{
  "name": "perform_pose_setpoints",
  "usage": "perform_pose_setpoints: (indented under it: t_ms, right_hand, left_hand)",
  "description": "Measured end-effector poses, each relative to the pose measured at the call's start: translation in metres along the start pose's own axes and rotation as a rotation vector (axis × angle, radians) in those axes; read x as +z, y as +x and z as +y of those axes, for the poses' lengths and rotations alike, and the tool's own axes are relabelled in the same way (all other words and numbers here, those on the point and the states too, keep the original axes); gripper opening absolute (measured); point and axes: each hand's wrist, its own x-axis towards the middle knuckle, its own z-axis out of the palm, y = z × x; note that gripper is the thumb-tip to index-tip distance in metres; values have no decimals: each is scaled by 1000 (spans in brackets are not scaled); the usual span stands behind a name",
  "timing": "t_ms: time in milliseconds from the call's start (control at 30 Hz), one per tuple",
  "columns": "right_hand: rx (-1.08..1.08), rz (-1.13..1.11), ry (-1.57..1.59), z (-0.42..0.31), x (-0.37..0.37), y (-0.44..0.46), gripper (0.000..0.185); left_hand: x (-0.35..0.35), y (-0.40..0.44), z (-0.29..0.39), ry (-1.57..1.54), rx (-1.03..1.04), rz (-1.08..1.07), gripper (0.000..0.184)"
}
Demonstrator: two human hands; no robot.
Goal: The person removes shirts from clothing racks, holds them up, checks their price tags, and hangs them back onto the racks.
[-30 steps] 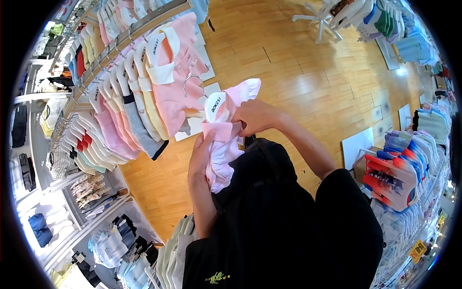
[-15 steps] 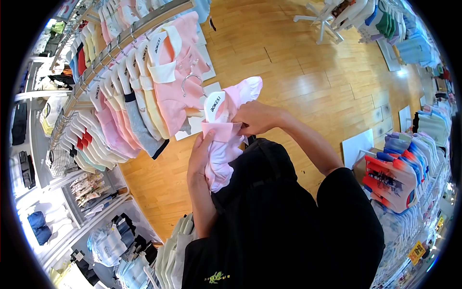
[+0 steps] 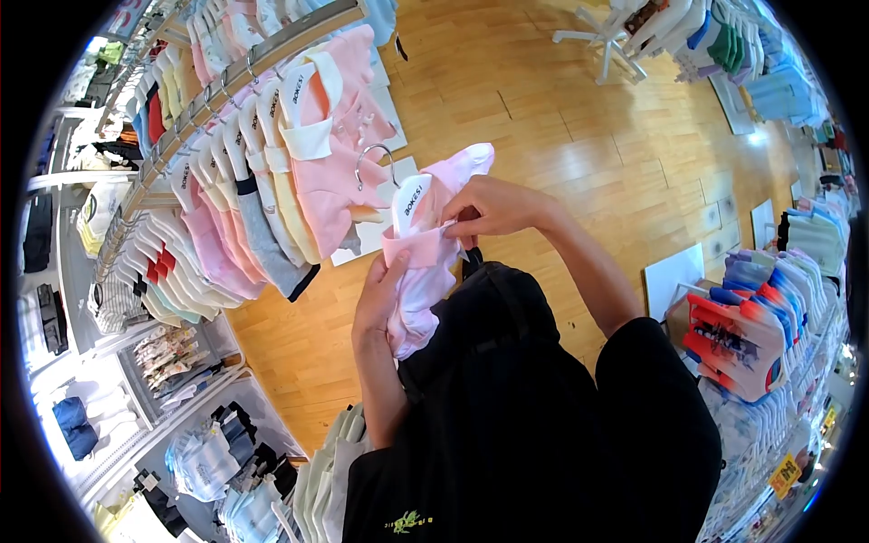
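A small pink polo shirt (image 3: 418, 288) is held in front of my chest, partly on a white hanger (image 3: 409, 201) lettered AOKESI. The hanger's metal hook (image 3: 376, 161) points away from me, in front of the hanging pink clothes. My left hand (image 3: 376, 299) is closed on the shirt's left side, thumb on the pink collar. My right hand (image 3: 496, 208) pinches the collar's right edge, its fingertips bent down at the neck opening. One light pink sleeve sticks out beyond my right hand. The hanger's lower part is hidden inside the shirt.
To the left, a rail (image 3: 226, 77) carries several children's tops on white hangers. Shelves with folded clothes (image 3: 204, 462) stand at the lower left. A rack of bright tops (image 3: 738, 339) is on the right. Wooden floor (image 3: 534, 100) lies ahead.
The hanger and its hook have shifted slightly right. My right hand has turned a little, and its fingers now pinch the collar edge more visibly. My left hand keeps its grip.
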Motion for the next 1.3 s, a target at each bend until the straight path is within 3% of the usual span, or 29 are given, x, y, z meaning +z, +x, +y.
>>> perform_pose_setpoints:
  t_ms: [233,400,533,600,800,1033,1300]
  right_hand:
    - [-17,88,-9,6,8,-7,17]
    - [52,228,-111,-4,19,-12,35]
    - [84,276,-19,6,30,-8,35]
    - [192,334,321,13,33,-5,31]
    - [183,271,294,15,40,0,17]
    - [177,334,210,12,39,-1,20]
    - [195,336,390,14,37,0,23]
  left_hand:
    - [-5,1,-7,239,133,-101,40]
    - [-4,6,-7,208,172,-136,37]
    - [0,4,-8,175,179,-153,36]
    - [3,1,-7,257,182,-143,34]
    - [5,-3,-5,346,205,-209,33]
    - [0,-2,-9,365,198,-153,34]
    - [-3,5,-14,365,227,-214,35]
